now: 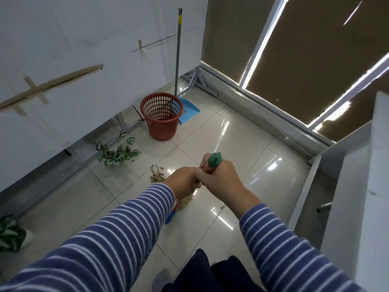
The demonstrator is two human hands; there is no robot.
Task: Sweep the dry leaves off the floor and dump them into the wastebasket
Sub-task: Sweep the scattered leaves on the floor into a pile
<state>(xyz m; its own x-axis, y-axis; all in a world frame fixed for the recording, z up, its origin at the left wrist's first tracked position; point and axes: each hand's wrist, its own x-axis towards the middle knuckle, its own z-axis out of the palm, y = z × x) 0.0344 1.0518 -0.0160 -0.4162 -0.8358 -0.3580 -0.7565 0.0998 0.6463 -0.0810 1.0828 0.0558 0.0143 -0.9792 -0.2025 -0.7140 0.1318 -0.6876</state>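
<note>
Both my hands grip a broom whose green-capped handle end (215, 160) sticks up between them. My right hand (219, 178) holds the handle just under the cap, and my left hand (183, 181) grips it lower down. The broom's head (179, 207), blue with pale bristles, shows under my left wrist on the tiled floor. A small pile of dry brown leaves (156, 174) lies on the floor just beyond my left hand. The red mesh wastebasket (161, 119) stands further off by the white wall, with a blue dustpan (188, 111) on a long grey handle behind it.
A green striped plant (117, 151) lies on the floor left of the leaves, and another (10, 234) sits at the left edge. White panels run along the left, a window frame with brown blinds along the right, and a white ledge (357, 186) near right.
</note>
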